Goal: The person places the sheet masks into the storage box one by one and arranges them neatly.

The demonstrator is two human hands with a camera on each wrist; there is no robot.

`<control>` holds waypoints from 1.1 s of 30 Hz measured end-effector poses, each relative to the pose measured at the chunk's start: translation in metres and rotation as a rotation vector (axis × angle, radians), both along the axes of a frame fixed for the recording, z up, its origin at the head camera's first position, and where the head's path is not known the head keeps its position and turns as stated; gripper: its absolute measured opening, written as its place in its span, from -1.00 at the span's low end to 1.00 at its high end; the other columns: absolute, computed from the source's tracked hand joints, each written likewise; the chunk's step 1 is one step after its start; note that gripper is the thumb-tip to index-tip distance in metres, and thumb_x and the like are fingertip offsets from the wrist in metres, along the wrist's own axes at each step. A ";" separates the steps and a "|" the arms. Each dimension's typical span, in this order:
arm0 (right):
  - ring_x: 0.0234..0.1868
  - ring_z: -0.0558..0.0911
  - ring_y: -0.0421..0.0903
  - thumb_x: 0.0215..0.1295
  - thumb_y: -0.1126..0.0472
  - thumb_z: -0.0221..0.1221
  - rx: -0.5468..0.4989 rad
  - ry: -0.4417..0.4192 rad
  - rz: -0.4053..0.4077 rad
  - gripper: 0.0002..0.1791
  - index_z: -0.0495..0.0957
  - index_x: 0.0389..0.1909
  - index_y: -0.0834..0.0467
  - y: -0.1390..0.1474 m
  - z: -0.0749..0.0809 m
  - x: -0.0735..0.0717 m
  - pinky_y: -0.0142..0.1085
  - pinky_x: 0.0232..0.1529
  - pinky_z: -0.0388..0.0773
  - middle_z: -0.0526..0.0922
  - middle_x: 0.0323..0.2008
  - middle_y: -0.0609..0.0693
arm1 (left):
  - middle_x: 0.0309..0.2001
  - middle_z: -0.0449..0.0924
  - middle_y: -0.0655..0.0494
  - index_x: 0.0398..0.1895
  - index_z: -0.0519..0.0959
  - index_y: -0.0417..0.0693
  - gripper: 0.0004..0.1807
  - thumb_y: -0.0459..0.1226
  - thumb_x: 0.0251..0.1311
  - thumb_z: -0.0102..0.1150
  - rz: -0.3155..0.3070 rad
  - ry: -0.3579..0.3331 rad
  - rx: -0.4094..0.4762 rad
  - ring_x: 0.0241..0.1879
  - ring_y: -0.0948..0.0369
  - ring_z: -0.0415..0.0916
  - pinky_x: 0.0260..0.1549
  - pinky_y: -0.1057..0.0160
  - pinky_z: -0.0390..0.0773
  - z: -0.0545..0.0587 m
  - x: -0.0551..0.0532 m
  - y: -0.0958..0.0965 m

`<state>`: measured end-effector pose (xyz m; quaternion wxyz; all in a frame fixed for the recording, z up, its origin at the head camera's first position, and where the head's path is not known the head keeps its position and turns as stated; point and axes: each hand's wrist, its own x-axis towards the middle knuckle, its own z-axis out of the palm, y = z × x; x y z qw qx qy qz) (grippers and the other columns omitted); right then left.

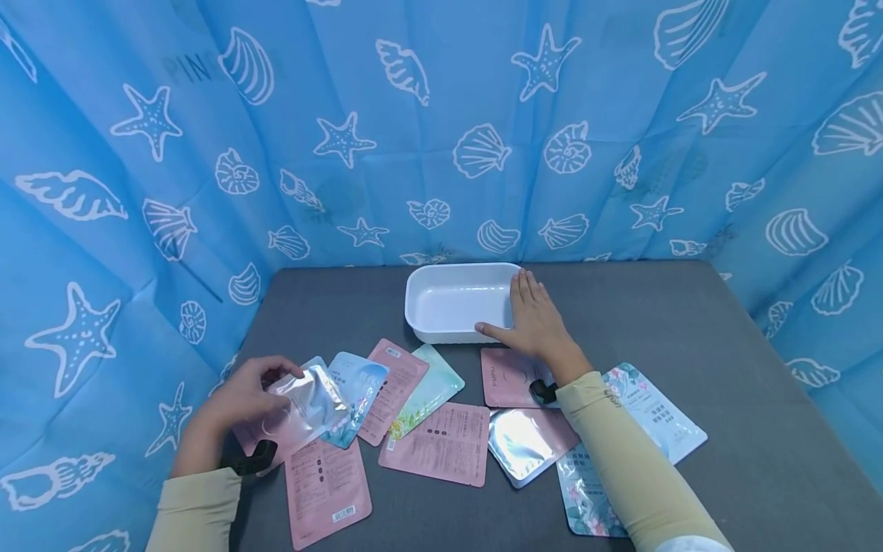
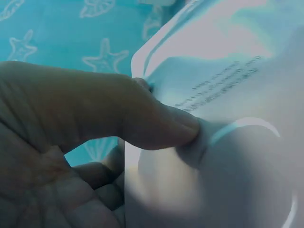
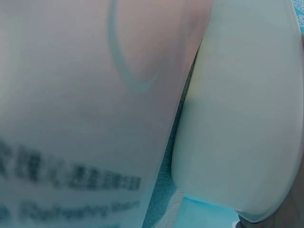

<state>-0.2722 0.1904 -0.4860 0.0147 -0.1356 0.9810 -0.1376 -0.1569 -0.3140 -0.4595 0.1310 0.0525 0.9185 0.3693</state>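
My left hand (image 1: 248,395) pinches a pink and silver sheet-mask sachet (image 1: 309,406) by its edge. In the left wrist view the thumb of my left hand (image 2: 95,109) presses flat on the face of that sachet (image 2: 237,156). A white rectangular tub (image 1: 441,336) stands upright at the back middle of the table. Against its right end rests my right hand (image 1: 536,322), fingers straight along the rim and thumb stretched over the front edge. The right wrist view shows the tub's outer wall (image 3: 237,118) beside a pink sachet (image 3: 71,109).
In front of the tub lie several sachets: a blue one (image 1: 357,391), a green one (image 1: 429,387), pink ones (image 1: 441,448), and a silver-and-pink one (image 1: 527,445). Floral sachets (image 1: 655,414) lie under and beside my right forearm. A blue shell-print curtain (image 1: 428,153) hangs behind the grey table (image 1: 641,314).
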 end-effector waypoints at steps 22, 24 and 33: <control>0.75 -0.30 0.21 0.29 -0.65 0.02 -0.028 -0.015 0.012 0.44 -0.32 0.68 0.39 0.000 0.005 0.001 0.10 0.73 -0.23 -0.33 0.72 0.32 | 0.18 0.69 -0.18 0.22 0.71 -0.10 -0.56 -0.47 0.26 0.34 -0.089 0.093 0.058 0.06 -0.02 0.64 -0.13 0.24 0.71 0.028 0.004 0.020; 0.75 -0.30 0.21 0.28 -0.65 0.01 -0.027 -0.012 0.014 0.45 -0.33 0.68 0.39 0.000 0.003 0.000 0.11 0.73 -0.22 -0.33 0.72 0.32 | 0.17 0.70 -0.17 0.23 0.70 -0.11 -0.55 -0.48 0.27 0.33 -0.093 0.146 0.080 0.04 -0.01 0.66 -0.13 0.27 0.71 0.027 0.003 0.023; 0.75 -0.31 0.19 0.28 -0.67 -0.01 -0.026 -0.021 -0.002 0.45 -0.35 0.68 0.37 0.003 0.000 0.003 0.08 0.74 -0.24 -0.36 0.72 0.30 | 0.16 0.69 -0.05 0.25 0.70 -0.03 -0.54 -0.48 0.30 0.34 -0.056 0.284 0.117 0.07 0.03 0.62 -0.03 0.31 0.71 0.023 -0.006 0.039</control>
